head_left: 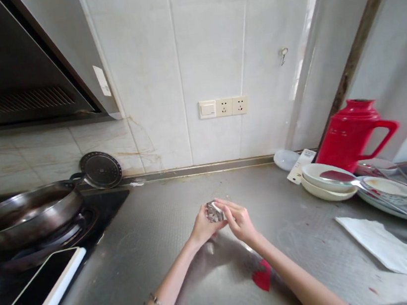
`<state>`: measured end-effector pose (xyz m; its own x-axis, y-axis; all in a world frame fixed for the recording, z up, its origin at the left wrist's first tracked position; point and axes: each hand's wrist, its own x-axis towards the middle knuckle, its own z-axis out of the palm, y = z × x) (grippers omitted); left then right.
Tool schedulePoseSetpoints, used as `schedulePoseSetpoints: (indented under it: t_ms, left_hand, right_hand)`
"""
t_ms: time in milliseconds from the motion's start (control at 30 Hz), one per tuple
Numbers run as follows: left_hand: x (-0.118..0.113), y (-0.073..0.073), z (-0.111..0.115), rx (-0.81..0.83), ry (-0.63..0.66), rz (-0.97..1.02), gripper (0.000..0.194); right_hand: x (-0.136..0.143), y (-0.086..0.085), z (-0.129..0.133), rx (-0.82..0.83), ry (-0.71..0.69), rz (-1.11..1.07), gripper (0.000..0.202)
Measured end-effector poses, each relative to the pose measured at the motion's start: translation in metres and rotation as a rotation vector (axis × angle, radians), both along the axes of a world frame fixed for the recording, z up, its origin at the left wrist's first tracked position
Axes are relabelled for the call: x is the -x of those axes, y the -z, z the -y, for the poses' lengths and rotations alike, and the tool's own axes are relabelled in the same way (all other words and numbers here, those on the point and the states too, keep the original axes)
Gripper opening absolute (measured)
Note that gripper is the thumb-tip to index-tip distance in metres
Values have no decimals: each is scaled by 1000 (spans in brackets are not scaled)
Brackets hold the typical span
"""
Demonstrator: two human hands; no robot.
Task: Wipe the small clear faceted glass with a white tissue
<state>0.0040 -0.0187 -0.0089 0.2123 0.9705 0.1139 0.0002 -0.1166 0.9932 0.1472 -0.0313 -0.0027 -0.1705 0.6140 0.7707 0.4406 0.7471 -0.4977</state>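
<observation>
My left hand (203, 227) is wrapped around a small roundish object with a shiny grey-and-white mottled surface (214, 212), held above the metal counter (157, 258). It may be glass or foil; I cannot make out its kind. My right hand (239, 219) has its fingers closed at the object's right edge, touching it. Whether these fingers pinch a small part of it is too small to tell. On the counter beside my right forearm lies a red scrap (262, 276).
On the left, a steel pan (27, 210) sits on the black stove, near a phone (34, 294) with a white cable. At right stand a red thermos (351, 135), stacked bowls (328, 191), plates with utensils and a white paper towel (386, 243). A range hood (19, 61) hangs upper left.
</observation>
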Motion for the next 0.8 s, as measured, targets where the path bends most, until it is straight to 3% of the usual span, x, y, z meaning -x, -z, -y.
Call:
schedulePoseSetpoints:
  t_ms: [200, 433, 633, 800]
  left_hand:
    - [-3, 4, 1, -30, 36, -11, 62]
    - [-5, -2, 5, 131, 13, 61, 65]
    - [4, 2, -2, 205, -38, 106, 67]
    - [1, 2, 1, 186, 59, 129, 67]
  right_hand:
    - [4, 1, 4, -78, -77, 60, 38]
    - [1, 7, -6, 72, 50, -38, 41]
    - [7, 4, 2, -33, -36, 84, 40]
    - [2, 2, -1, -88, -36, 139, 40]
